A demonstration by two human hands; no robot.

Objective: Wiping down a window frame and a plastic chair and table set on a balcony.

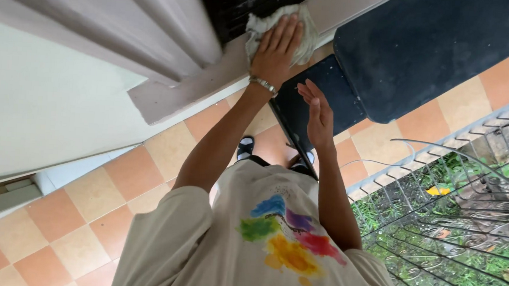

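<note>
Two hands: left hand fingers flat on pale cloth, right hand fingers open, empty.

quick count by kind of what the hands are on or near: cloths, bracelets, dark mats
cloth: 1, under the left hand, pressed on the ledge
bracelet: 1, on the left wrist
dark mats: 2, a large one and a smaller one beside the bare right hand
total: 4
</note>
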